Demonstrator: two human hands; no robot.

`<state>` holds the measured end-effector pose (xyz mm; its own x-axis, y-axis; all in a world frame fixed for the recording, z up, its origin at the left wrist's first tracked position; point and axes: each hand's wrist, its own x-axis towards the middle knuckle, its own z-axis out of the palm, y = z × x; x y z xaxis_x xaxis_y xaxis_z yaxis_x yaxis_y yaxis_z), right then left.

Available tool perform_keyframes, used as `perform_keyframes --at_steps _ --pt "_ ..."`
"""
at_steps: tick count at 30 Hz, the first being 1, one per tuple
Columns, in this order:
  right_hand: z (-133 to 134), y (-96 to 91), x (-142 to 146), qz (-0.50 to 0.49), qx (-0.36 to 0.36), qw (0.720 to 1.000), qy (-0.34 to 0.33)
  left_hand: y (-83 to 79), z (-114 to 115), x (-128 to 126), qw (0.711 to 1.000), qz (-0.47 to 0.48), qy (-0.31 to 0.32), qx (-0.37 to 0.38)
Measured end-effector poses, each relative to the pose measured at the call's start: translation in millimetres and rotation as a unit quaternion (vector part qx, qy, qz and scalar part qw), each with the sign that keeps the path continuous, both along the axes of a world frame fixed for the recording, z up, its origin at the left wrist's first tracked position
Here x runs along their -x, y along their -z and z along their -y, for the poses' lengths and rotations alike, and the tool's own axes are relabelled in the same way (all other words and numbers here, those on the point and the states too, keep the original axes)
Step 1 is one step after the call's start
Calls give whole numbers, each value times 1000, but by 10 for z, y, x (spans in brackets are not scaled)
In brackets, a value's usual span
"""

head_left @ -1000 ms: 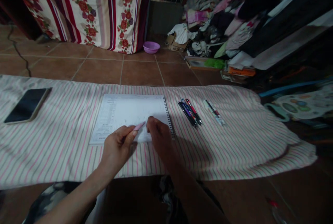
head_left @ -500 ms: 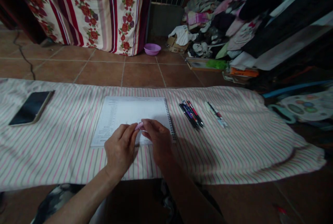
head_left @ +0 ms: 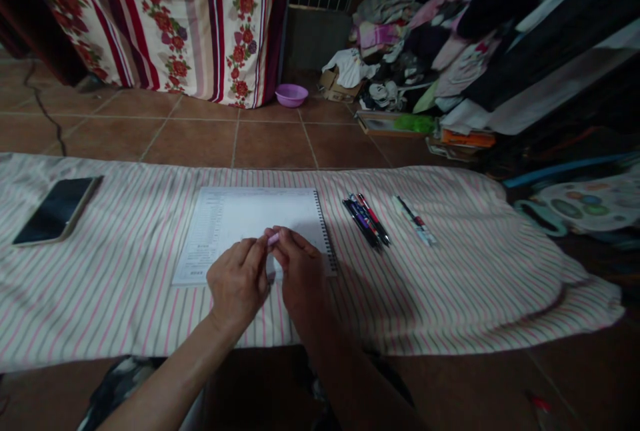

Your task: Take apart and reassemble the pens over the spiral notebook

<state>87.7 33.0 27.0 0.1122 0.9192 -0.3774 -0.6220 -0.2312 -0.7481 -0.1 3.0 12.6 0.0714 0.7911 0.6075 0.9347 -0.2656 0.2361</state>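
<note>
Between the fingertips of both hands is a small pink cylindrical piece (head_left: 273,239), mostly covered by the fingers, so its exact kind does not show. My left hand (head_left: 239,276) pinches its left end and my right hand (head_left: 303,271) pinches its right end. Both are held just over the lower edge of a spiral-bound notebook (head_left: 260,207), which lies open with its coil on the right. To the right of the notebook rests a bunch of several pens (head_left: 366,219). Farther right, a pen with a light, patterned barrel (head_left: 416,221) lies by itself.
A dark-screened phone (head_left: 57,211) lies at the left on the striped cloth (head_left: 135,271). Beyond the cloth's far edge are floor tiles, a purple basin (head_left: 291,95), a floral curtain (head_left: 200,24) and a heap of clothes (head_left: 415,51). A palette-like tray (head_left: 595,204) is at far right.
The hands have drawn closer together, and less of the pink piece shows between the fingers. The whole view has shifted very slightly.
</note>
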Motion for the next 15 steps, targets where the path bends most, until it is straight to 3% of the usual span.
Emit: perform_keyframes --at_steps 4,7,11,15 --pt "7 -15 22 22 -21 1000 -2 -19 -5 -9 997 61 -11 42" --pt "24 -32 25 40 -37 998 -12 -45 -9 3 982 158 -10 105" --pt "18 8 34 43 -59 997 -21 -51 -13 41 919 329 -6 217" --pt "-25 76 33 78 -88 990 -72 -11 -49 50 867 439 -12 237"
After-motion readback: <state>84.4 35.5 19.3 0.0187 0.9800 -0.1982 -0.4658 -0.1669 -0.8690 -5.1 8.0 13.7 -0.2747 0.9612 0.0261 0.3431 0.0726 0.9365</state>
